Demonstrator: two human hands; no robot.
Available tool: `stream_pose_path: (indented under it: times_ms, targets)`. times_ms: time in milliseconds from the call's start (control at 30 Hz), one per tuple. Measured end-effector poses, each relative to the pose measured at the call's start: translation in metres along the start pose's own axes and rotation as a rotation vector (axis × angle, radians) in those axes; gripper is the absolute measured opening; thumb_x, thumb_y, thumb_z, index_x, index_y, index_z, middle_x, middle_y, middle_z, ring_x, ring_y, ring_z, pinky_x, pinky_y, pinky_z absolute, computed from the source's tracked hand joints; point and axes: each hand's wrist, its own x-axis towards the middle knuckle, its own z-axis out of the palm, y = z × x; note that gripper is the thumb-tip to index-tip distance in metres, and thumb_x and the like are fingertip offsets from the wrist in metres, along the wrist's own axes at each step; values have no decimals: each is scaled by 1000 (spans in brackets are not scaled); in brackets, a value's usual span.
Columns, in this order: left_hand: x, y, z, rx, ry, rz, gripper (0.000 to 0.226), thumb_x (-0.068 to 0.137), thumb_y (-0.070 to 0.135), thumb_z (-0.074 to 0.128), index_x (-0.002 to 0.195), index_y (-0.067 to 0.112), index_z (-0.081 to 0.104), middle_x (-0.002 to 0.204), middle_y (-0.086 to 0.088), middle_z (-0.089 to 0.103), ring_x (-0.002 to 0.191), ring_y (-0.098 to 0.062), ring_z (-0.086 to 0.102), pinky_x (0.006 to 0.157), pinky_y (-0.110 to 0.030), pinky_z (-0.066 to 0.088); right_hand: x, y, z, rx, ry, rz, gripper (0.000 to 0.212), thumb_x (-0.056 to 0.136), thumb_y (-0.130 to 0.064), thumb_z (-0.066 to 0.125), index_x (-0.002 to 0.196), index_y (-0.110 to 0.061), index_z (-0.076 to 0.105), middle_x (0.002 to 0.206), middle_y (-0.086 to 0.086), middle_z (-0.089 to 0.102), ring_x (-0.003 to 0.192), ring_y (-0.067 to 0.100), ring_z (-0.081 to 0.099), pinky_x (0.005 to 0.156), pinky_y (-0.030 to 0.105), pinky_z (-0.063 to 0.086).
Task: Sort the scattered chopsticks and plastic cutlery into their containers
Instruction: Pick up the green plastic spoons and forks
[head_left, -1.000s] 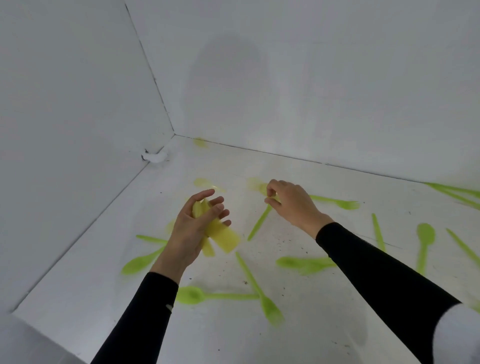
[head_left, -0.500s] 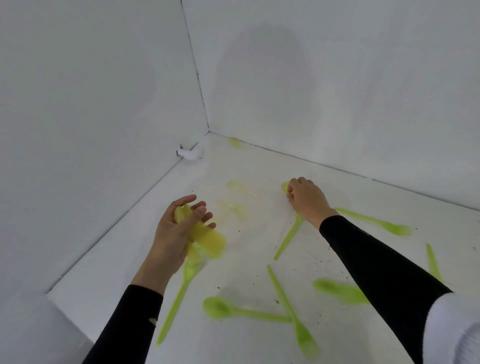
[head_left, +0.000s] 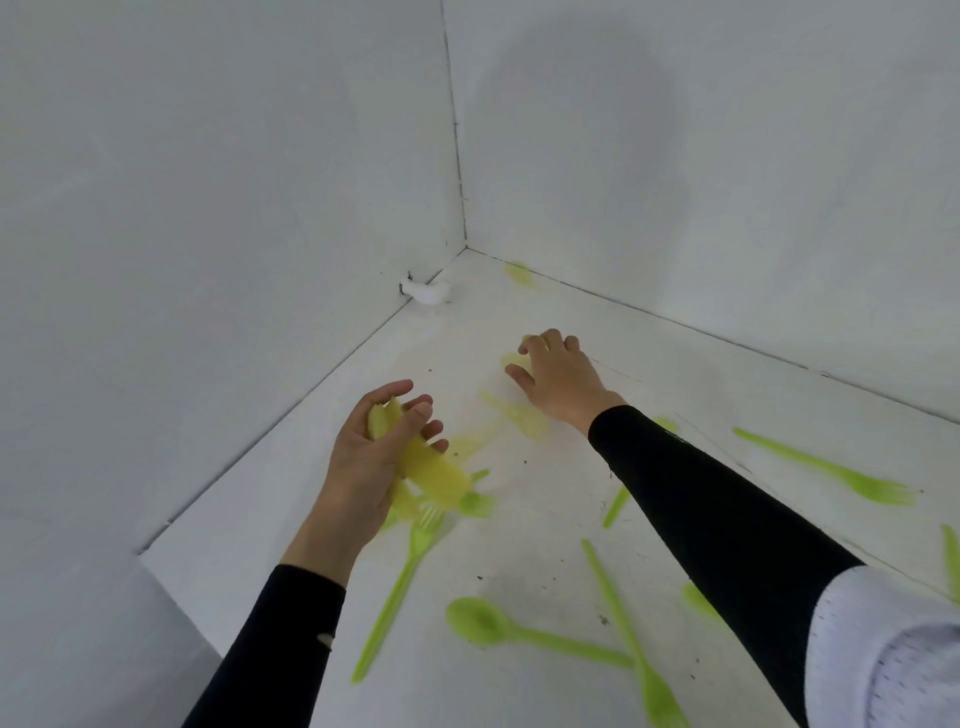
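Table (head_left: 519, 545): green cutlery strewn out from the corner (head_left: 464, 250), spoon (head_left: 480, 621) and fork (head_left: 878, 488) among many unsorted; early going, probably.
Left hand (head_left: 363, 467): wrapped round a yellow-green bundle (head_left: 434, 473), well out from the corner.
Right hand (head_left: 563, 384): nearer the corner, fingers bent over a pale piece (head_left: 511, 359); grip impossible to tell.
Containers: none in view.
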Motion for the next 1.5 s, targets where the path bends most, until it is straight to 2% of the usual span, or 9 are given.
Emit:
stream_pose_path:
  times_ms: [233,400,567,667,800,933,1067,1233,1500]
  targets:
    - [-2,-1,-12,-25,18,4,36,85,1,70,119,8,62,109,-16,67,87,-30,69,76,-39,60,-3,2,-2,70,3,-5,30,101,-19,45,130,-11,49,128,11,50,114,27,49,90,35,45]
    - [-7,1,-3,-47,-6,37,46,80,2,74,122,12,60,105,-14,70,83,-24,68,78,-32,59,-27,-13,-24,509,197,18,21,98,-6,40,102,-12,60,94,-5,58,77,5,53,75,27,42]
    - [-15,-4,13,-65,-54,35,49,83,1,72,127,16,58,112,-16,67,95,-36,69,84,-46,58,-71,-40,-43,634,153,0,31,93,-1,38,109,-23,54,110,2,62,78,16,61,65,26,49]
    - [-26,-2,20,-33,-130,22,50,81,5,74,128,14,58,123,-16,65,105,-39,68,90,-51,56,-105,-66,-61,984,46,8,24,99,-13,43,111,-33,38,96,1,71,78,22,69,69,35,55]
    - [-43,1,29,7,-252,28,50,80,9,71,127,12,56,119,-14,69,104,-34,69,85,-44,58,-133,-82,-68,1123,-16,20,17,102,-21,49,113,-17,38,98,-4,70,69,7,67,59,16,49]
    - [-49,-1,31,70,-238,34,45,85,6,70,127,16,60,120,-8,70,109,-27,68,91,-44,56,-143,-85,-54,953,10,65,13,97,-29,57,106,-20,56,116,-3,55,89,8,55,66,6,43]
    - [-51,-3,19,42,-178,20,35,86,4,70,118,14,63,110,-13,72,93,-29,70,84,-43,55,-139,-74,-52,1002,-131,126,27,101,-44,45,107,-29,66,117,-12,55,99,11,57,82,20,44]
    - [-50,4,4,55,-78,42,42,69,19,80,108,19,66,100,-13,70,82,-23,65,74,-38,55,-106,-37,-29,634,53,234,23,99,-24,49,117,-20,61,121,-1,54,106,14,52,81,22,43]
    - [-39,-2,-3,-54,-63,60,45,83,16,74,126,16,59,104,-14,69,87,-31,68,81,-43,58,-73,-31,-1,127,-101,55,49,98,-23,51,145,-21,37,134,8,49,124,27,43,101,37,38]
